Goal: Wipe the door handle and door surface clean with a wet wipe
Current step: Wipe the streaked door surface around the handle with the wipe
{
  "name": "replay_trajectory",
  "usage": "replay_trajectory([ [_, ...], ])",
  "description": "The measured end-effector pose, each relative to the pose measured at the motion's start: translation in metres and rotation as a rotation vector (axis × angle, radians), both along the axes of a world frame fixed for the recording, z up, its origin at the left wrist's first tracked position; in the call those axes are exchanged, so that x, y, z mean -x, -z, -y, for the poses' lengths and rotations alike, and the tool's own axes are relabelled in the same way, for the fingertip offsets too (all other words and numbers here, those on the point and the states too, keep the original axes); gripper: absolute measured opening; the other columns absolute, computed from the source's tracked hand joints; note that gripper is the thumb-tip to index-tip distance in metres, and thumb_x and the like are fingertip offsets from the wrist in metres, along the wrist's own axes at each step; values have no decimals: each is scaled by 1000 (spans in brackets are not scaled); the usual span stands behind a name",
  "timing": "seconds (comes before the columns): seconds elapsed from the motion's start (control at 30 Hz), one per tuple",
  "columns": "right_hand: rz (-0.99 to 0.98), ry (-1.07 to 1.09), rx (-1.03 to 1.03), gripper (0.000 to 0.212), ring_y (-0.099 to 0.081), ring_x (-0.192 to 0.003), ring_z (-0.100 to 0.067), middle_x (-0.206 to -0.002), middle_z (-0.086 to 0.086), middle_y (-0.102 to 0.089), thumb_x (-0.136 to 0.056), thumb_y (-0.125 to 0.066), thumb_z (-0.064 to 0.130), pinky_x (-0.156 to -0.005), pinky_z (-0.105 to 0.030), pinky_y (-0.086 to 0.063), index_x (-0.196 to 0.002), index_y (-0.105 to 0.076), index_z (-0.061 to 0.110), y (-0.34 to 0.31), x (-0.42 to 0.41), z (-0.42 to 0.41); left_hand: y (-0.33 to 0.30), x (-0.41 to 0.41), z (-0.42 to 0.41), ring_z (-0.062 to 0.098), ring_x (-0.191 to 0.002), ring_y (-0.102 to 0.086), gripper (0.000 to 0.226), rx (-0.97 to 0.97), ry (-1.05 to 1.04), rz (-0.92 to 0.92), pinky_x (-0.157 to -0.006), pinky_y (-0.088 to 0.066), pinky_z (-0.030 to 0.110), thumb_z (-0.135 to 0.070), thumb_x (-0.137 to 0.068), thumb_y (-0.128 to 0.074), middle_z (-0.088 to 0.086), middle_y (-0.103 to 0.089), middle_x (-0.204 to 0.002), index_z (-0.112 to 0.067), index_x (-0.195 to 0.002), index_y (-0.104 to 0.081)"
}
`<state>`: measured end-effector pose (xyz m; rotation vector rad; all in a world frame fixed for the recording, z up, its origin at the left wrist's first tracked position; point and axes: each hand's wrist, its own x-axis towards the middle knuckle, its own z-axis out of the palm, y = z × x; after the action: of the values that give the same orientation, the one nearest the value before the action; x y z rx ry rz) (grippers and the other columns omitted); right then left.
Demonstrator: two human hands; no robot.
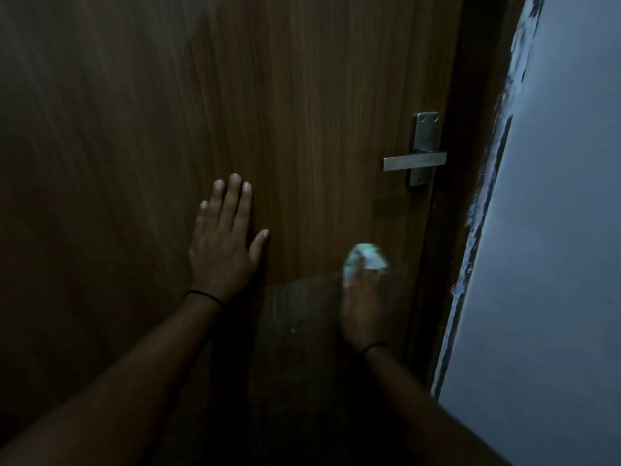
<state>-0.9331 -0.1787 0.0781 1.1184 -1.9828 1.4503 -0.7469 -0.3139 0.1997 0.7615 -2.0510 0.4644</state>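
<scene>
Two bare forearms reach up from the bottom edge, each with a thin dark band at the wrist. The right hand [361,307], blurred, is closed around a crumpled pale wet wipe [366,260] pressed to the door [302,95] near its right edge, below the metal door handle [415,161]. The left hand [221,243] lies flat on the door, fingers spread, holding nothing
</scene>
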Motion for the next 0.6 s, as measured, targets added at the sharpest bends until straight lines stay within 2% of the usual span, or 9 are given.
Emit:
replay_trajectory([
  [0.03, 155, 92, 23, 51, -38, -137, -34, -151, -14, -37, -101, -34, 31, -112, -50, -32, -150, -25, 21, -6, 19, -9, 5, -6, 4, 20, -154, 6, 76, 6, -9, 11, -122, -7, 42, -51, -99, -37, 5, -1, -167, -15, -160, -9],
  [0.1, 402, 178, -23, 56, -33, -140, -37, -156, -14, -28, -103, -35, 33, -112, -50, -32, -154, -13, 23, -14, 36, -14, 12, -12, 9, 20, -154, 8, 77, 1, -16, 27, -122, -5, 42, -53, -99, -35, 4, 1, -168, -16, -160, -6],
  [0.17, 447, 230, -33, 60, -29, -141, -35, -158, -15, -24, -102, -38, 29, -113, -48, -30, -154, -10, 22, -15, 15, -2, 15, -9, 9, 21, -154, 7, 77, -12, 3, 8, -122, -6, 43, -53, -99, -35, 4, 2, -168, -16, -159, -5],
  [0.23, 320, 101, -31, 59, -29, -143, -32, -156, -16, -27, -101, -43, 23, -116, -48, -26, -152, -14, 19, -5, -29, 16, 16, -6, 10, 21, -154, 5, 77, -7, 13, -8, -123, -7, 43, -53, -99, -36, 4, 0, -168, -15, -159, -7],
  [0.33, -126, -232, -185, 52, -28, -143, -30, -152, -16, -35, -98, -43, 21, -119, -42, -18, -148, -32, 10, 14, -89, 39, 17, -10, 17, 20, -155, 1, 74, 51, 21, -16, -123, -2, 37, -50, -100, -38, 4, -5, -167, -16, -159, -10],
  [0.4, -288, -305, -176, 52, -24, -145, -26, -152, -13, -35, -98, -40, 23, -120, -42, -16, -148, -32, 13, 14, -86, 44, 17, -15, 22, 19, -155, 0, 72, 80, 12, -12, -122, 0, 36, -49, -100, -37, 3, -5, -167, -16, -159, -10],
  [0.47, -223, -219, -106, 50, -27, -144, -23, -152, -11, -36, -100, -42, 19, -118, -48, -22, -149, -32, 14, 17, -59, 34, 21, -19, 25, 20, -155, 0, 73, 75, -5, -19, -122, -4, 39, -49, -100, -37, 3, -4, -168, -17, -160, -10],
  [0.53, -40, 20, -66, 52, -35, -140, -26, -150, -13, -39, -99, -47, 16, -115, -49, -29, -149, -31, 14, 20, -12, 11, 27, -19, 23, 21, -155, 3, 76, 54, 2, -15, -123, -3, 40, -52, -99, -38, 2, 1, -168, -18, -160, -6],
  [0.6, 183, 147, -67, 56, -37, -137, -31, -153, -14, -35, -102, -41, 22, -110, -47, -32, -153, -18, 19, 15, 33, -13, 28, -9, 19, 20, -154, 6, 78, 49, 39, -1, -123, 1, 39, -53, -99, -38, 1, 5, -168, -18, -160, -3],
])
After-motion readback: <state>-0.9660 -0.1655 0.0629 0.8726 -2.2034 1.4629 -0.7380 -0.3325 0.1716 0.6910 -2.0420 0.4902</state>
